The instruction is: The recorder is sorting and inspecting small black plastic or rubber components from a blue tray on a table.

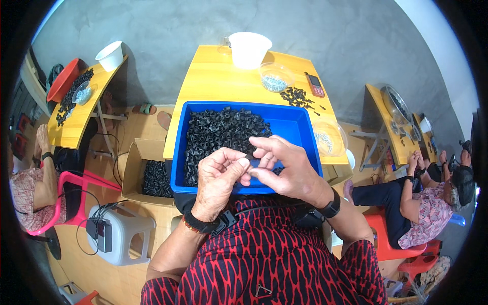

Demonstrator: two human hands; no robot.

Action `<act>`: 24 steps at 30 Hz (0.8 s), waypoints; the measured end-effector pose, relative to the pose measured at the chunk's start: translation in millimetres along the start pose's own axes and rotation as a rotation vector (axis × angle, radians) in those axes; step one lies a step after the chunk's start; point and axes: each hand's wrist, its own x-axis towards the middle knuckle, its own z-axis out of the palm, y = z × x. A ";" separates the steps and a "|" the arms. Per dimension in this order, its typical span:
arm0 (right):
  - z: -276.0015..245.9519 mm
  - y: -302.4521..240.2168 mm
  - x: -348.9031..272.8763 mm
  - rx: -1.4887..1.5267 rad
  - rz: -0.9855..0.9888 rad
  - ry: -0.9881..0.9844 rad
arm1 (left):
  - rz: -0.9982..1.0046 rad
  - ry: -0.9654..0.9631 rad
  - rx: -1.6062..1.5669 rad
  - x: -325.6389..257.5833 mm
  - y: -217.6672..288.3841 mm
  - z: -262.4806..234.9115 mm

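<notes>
Both my hands are together over the near side of a blue tray. My left hand is closed in a pinch, thumb against the fingers; what it holds, if anything, is hidden, though a dark bit shows by the fingertips. My right hand comes close to it from the right, fingers bent and apart, its thumb near the left fingertips. Small black plastic parts are heaped across the tray's left and middle, and a few lie beneath my right hand.
The yellow table carries a white tub, a clear bowl of small metal pieces, loose black parts, a phone and a clear dish. A cardboard box stands lower left. Other people sit at both sides.
</notes>
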 end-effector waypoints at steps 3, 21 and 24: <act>-3.7 -2.6 8.6 -0.297 -0.104 -0.177 | 0.018 0.013 -0.031 0.9 -4.6 1.0; -2.3 3.0 16.9 -0.607 -0.112 -0.248 | -0.023 0.061 0.177 -0.5 6.9 4.7; 1.2 4.7 14.4 -0.599 -0.140 -0.238 | -0.023 -0.026 0.099 -1.4 10.0 4.6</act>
